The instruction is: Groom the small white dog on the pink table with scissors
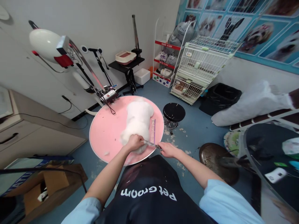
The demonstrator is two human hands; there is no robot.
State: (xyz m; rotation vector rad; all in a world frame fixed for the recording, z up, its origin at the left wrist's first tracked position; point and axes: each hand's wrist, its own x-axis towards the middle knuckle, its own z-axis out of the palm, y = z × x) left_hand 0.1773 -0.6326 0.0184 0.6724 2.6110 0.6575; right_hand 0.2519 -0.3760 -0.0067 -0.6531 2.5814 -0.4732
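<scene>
A fluffy white dog (139, 116) is on the round pink grooming table (105, 124), its rear toward me. My left hand (135, 142) is closed on the white fur at its near end; exactly what part it grips is hidden under the fingers. In my right hand (168, 150) is a pair of scissors (151, 144), the fingers around the handles at the table's near edge. Its blades point left across the fur and reach close to my left fingertips. A purple-backed comb (153, 131) lies on the tabletop along the dog's right side.
Small fur tufts dot the tabletop and blue floor. A white dryer (46, 45) on an arm stands at the left. Beyond the table are a black stool (174, 112), wire cages (201, 65) and a shelf rack (167, 59). A dark round table (263, 155) is at right.
</scene>
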